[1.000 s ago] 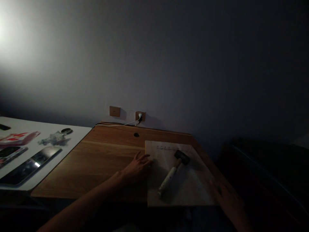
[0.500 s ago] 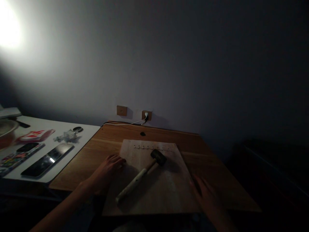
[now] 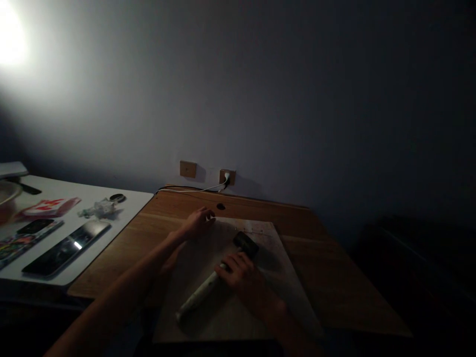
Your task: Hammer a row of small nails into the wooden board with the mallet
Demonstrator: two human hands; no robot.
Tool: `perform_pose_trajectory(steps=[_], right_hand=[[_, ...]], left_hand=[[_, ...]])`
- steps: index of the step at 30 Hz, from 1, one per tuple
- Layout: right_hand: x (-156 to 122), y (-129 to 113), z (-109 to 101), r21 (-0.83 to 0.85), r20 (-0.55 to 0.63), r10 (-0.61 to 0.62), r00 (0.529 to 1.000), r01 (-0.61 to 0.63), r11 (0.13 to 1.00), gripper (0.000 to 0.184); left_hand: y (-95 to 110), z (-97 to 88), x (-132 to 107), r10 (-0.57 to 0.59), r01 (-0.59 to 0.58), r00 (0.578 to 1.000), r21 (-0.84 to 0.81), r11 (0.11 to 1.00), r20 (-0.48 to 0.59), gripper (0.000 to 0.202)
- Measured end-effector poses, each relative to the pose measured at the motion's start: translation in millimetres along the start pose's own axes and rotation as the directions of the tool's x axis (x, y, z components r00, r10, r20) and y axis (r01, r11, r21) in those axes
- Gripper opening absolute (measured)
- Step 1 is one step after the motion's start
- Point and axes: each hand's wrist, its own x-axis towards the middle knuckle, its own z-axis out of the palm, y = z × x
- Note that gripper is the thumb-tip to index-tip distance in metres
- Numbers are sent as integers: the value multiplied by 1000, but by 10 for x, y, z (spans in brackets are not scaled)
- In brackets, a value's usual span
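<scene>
A pale wooden board [image 3: 260, 297] lies on a brown wooden desk [image 3: 156, 233]. On the board rests a mallet [image 3: 208, 287] with a black head and a light handle. My right hand [image 3: 241, 275] lies over the handle just below the head, fingers curled round it. My left hand [image 3: 199, 221] reaches to the board's far left corner, its fingers bent and pinched together near a row of small nails; what they hold is too dark to name.
A white table [image 3: 122, 208] adjoins the desk on the left, carrying a phone [image 3: 67, 248], a second phone [image 3: 35, 226], a red packet [image 3: 48, 206] and small items. Two wall sockets [image 3: 226, 176] with a white cable sit behind the desk. Right of the desk is dark.
My left hand went from the board's left edge up to its far left corner. My right hand left the board's right edge and came onto the mallet handle.
</scene>
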Motion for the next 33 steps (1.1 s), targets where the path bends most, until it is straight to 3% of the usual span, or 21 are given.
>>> perform_pose_trajectory(steps=[3, 7, 14, 18, 20, 22, 24, 26, 30, 32, 33], right_hand=[[-51, 78, -17, 26, -1, -26, 1000, 26, 999, 34], [-285, 221, -7, 29, -40, -20, 999, 21, 999, 33], [-638, 400, -90, 46, -11, 71, 997, -71, 996, 51], [-606, 459, -212, 208, 55, 113, 992, -122, 970, 68], [-509, 599, -262, 291, 37, 180, 983, -183, 939, 65], [-368, 839, -283, 303, -39, 341, 939, -314, 900, 48], [-208, 1142, -262, 247, -50, 542, 839, -516, 820, 36], [-56, 1436, -196, 184, 141, 666, 733, -680, 710, 31], [162, 1788, 21, 181, 303, 669, 678, -730, 659, 13], [227, 1844, 128, 207, 345, 666, 662, -745, 634, 14], [251, 1855, 171, 229, 359, 664, 656, -752, 619, 16]], left_hand=[[-71, 127, 5, -4, -2, 998, -95, 995, -55, 20], [-71, 115, -96, 62, -68, 996, -104, 992, -62, 22], [-1, 61, -134, 132, -131, 989, -13, 991, 68, 24], [-59, 32, -139, 134, -127, 983, -59, 990, 129, 35], [-92, 5, -137, 120, -109, 983, -84, 991, 140, 38], [-108, -24, -136, 89, -76, 988, -101, 992, 128, 36], [-101, -53, -140, 48, -34, 993, -125, 992, 109, 32], [-76, -79, -145, 23, -4, 995, -181, 984, 102, 31], [-9, -96, -127, -33, 49, 998, -409, 911, 47, 20], [13, -76, -100, -146, 111, 989, -610, 785, -8, 18], [16, -61, -85, -228, 147, 974, -721, 677, -16, 20]])
